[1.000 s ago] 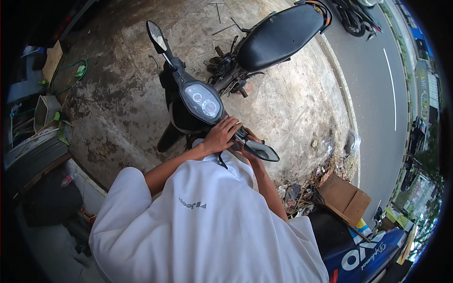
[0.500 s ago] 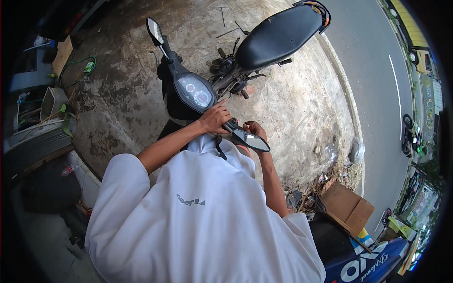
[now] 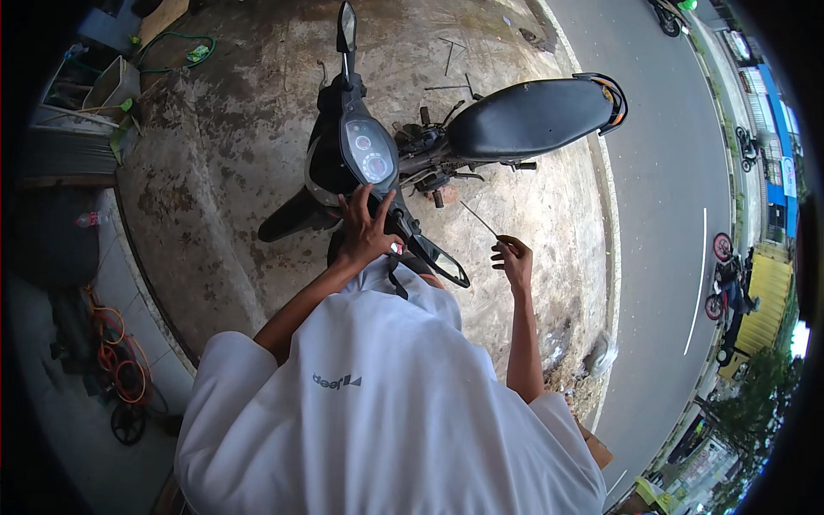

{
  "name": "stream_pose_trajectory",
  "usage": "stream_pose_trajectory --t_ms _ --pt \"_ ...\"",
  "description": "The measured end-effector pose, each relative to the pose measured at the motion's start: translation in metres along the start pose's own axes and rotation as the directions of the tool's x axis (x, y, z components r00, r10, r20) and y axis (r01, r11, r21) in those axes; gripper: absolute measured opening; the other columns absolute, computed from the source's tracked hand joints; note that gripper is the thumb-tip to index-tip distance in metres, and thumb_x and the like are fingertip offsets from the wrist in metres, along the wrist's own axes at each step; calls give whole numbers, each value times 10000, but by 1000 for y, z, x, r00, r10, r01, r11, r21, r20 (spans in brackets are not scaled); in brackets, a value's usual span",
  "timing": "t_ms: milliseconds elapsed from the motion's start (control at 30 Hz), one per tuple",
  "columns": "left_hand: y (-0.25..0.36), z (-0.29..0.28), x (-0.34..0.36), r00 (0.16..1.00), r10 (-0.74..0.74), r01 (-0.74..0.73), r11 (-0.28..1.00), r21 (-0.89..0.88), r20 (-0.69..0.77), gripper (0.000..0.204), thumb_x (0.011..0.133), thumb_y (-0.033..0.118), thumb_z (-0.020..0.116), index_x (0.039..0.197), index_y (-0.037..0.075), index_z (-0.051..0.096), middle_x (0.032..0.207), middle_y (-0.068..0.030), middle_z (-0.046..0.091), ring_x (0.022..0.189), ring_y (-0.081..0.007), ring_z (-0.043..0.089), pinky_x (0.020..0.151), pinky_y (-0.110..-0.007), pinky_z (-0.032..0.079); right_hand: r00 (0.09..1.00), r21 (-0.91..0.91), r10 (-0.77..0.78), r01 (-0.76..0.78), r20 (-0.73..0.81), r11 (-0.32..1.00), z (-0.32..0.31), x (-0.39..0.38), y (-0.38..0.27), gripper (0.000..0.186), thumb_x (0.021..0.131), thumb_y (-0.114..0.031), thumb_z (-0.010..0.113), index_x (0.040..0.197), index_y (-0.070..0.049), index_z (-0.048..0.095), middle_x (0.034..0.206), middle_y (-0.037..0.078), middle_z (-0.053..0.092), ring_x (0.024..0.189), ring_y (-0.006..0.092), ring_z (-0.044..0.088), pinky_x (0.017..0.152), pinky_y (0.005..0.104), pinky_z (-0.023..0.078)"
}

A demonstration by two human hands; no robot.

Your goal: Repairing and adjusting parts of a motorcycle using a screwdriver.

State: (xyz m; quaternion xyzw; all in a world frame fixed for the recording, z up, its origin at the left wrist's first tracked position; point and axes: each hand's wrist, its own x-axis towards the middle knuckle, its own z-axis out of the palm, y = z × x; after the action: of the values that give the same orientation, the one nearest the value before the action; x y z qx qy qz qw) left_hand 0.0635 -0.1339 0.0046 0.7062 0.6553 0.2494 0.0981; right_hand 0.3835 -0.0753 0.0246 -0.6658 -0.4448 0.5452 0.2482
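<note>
A motorcycle with a black seat [image 3: 532,120] stands before me, its instrument panel [image 3: 369,150] uppermost at the handlebar. My left hand [image 3: 367,227] lies over the handlebar cover with its fingers apart, their tips at the panel's lower edge. Beside its thumb shows a small red and white thing [image 3: 396,248]; whether the hand touches it, I cannot tell. Off to the right of the near mirror [image 3: 442,262], my right hand [image 3: 515,259] is raised above the ground. Between its fingers is a thin straight rod [image 3: 479,219], pointing up and left; its held end is hidden.
The far mirror [image 3: 347,34] sticks up at the handlebar's other end. Metal rods [image 3: 449,58] lie on the stained concrete beyond the bike. A road [image 3: 657,172] with a rider on a red-wheeled motorcycle [image 3: 728,279] runs at right. Orange hose [image 3: 120,352] is coiled at lower left.
My right hand has moved away from the near mirror, out to the right, and the thin rod now shows in it. My left hand's fingers have spread over the handlebar cover. The view has turned.
</note>
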Motion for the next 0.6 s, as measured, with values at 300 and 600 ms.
stream_pose_trajectory --t_ms 300,600 --pt "12 62 -41 569 -814 755 462 -465 115 764 433 313 911 943 45 410 916 -125 509 843 -287 529 767 -364 425 795 88 -150 121 588 989 93 14 51 411 921 -301 559 1162 31 572 851 17 619 719 47 543 634 210 449" --pt "46 92 -37 445 -839 572 -2 -820 312 1058 531 151 845 1315 8 148 1145 -201 531 991 -281 578 848 -365 485 849 124 -193 151 491 981 61 69 97 366 902 -264 516 1139 10 570 981 79 648 818 185 661 670 292 555"
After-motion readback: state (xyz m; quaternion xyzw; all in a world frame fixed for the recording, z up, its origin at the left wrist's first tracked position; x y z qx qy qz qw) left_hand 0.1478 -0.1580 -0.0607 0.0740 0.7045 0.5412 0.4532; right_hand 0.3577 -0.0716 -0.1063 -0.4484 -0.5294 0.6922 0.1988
